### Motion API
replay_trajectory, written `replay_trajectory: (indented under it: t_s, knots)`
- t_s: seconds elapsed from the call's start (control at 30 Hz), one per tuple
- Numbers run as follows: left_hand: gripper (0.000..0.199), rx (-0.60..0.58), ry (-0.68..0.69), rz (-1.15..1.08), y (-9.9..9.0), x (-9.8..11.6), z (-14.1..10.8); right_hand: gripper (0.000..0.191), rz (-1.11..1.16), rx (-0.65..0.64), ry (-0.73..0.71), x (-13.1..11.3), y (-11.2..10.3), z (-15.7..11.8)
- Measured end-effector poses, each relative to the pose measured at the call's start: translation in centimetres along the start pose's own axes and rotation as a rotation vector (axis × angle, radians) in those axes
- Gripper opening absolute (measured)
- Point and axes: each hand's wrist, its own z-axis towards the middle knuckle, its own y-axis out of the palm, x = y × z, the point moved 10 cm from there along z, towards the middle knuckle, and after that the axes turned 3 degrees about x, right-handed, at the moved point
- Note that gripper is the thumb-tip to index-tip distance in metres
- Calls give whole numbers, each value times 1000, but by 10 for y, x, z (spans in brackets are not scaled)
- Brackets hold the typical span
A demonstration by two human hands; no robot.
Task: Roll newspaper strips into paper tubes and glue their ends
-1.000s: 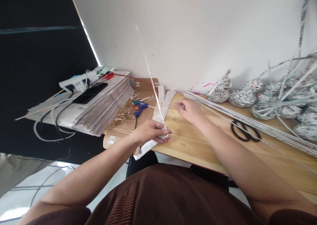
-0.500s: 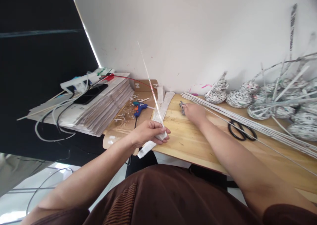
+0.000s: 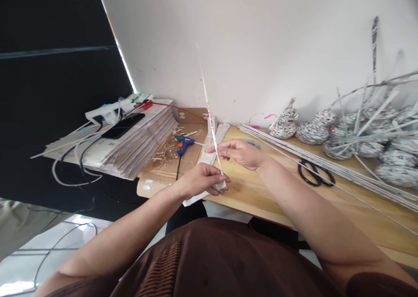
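Above the left hand [image 3: 204, 179], the stick [image 3: 209, 115] blurs toward its tip, beyond the grip the right hand [image 3: 240, 153] partly hides a grey thing [image 3: 254, 144], and well right of the grip the rods [image 3: 294, 150] run past the view's edge.

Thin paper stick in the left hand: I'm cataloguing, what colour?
The thin paper stick is mostly white with reddish marks, clearest in head view.

The left hand [image 3: 202, 178] pinches, fingers [image 3: 214, 192] curled; the right hand [image 3: 240, 153] hovers just beyond, pointing leftward.
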Motion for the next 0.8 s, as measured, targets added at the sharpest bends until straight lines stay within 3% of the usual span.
replay_trajectory:
  t_s: [0.07,0.3,0.5,0.67,0.8]
  knots:
    - [38,-2,4,-3,5,-3,2,37,102,-6,-8,0,5,-3]
    - [36,12,21,-51,12,-9,8,32,222,182,65,18,-16,-13]
    - [33,24,24,-82,9,-16,9,31,70,34,95,15,2,-15]
    - [38,66,-27,-131,9,-25,7,33,125,166,91,21,-8,-14]
    - [38,72,-30,-133,9,-26,6,37,173,31,149,26,5,-14]
